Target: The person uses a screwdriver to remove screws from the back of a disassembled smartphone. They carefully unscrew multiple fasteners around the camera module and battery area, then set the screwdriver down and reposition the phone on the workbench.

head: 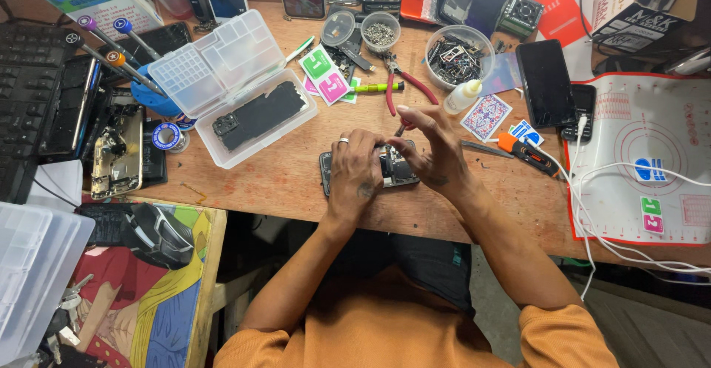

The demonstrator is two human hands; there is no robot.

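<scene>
Wooden bench (281, 183) seen from above, cluttered edge to edge. Red-bordered work mat (637, 168) laid at the right end, white cables (592, 212) run across it. Black keyboard (26, 87) at the far left. Clear plastic organiser box (229, 87) open, left of centre; a black phone back panel (259, 115) lies in its lower half. Blue stand of screwdrivers (148, 90) just beside the box on the left. A stripped phone chassis (118, 153) lies left of that.

Opened phone (396, 169) placed near the front edge of the bench, at centre, flat, insides up. Long axis runs left-right, roughly parallel to the bench edge; which end is the top cannot be told, both ends are covered by the hands.

Left hand (355, 172) laid over the left end of the phone, fingers curled down and pressed on it, ring on one finger. Right hand (437, 146) arched over the right end, thumb and fingers drawn together in a pinch on a thin tool (401, 127), tip aimed down into the phone; the tool is too small to identify.

Behind the hands: black phone (546, 83) lying face up, clear round tub of metal parts (458, 55), smaller tub of screws (381, 33), red-handled pliers (404, 87), small white glue bottle (463, 96), orange-and-black tool (526, 151) just right of the right hand, green and pink wipe packets (326, 75).
</scene>
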